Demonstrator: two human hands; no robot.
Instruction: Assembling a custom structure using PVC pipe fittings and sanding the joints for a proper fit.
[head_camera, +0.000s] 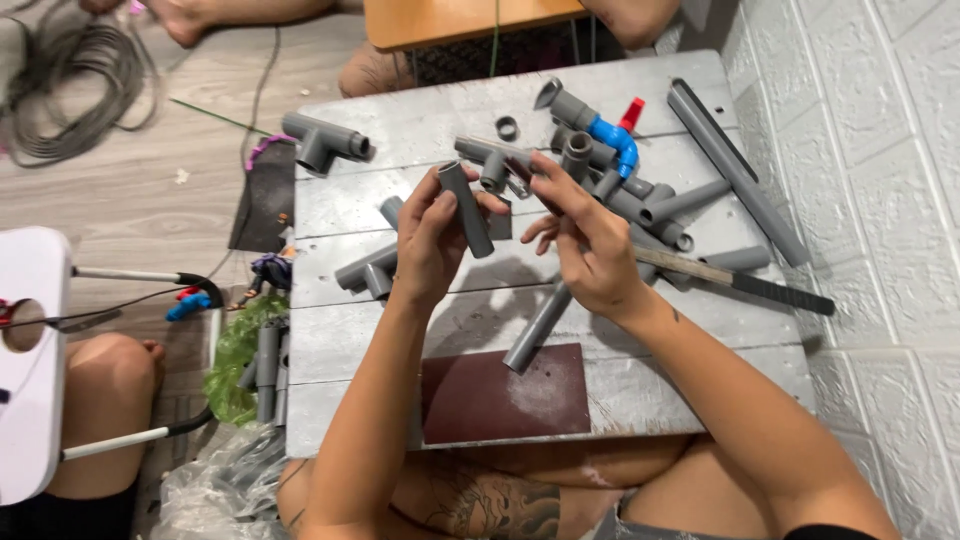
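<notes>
We see the left hand (432, 240) wrapped around a short grey plastic pipe piece (466, 208), gripped at its lower half and held tilted above the grey wooden table (400, 120). The right hand (585, 245) sits just beside it, fingertips pinched on a small dark piece we can't make out. The pipe looks light, stiff and smooth, likely slippery; mid-length is the best place to hold it. Around the hands: a dark red sandpaper sheet (505, 392), a grey tee fitting (322, 140), a blue elbow fitting (615, 140), a long grey pipe (735, 170), and a flat metal file (740, 282).
</notes>
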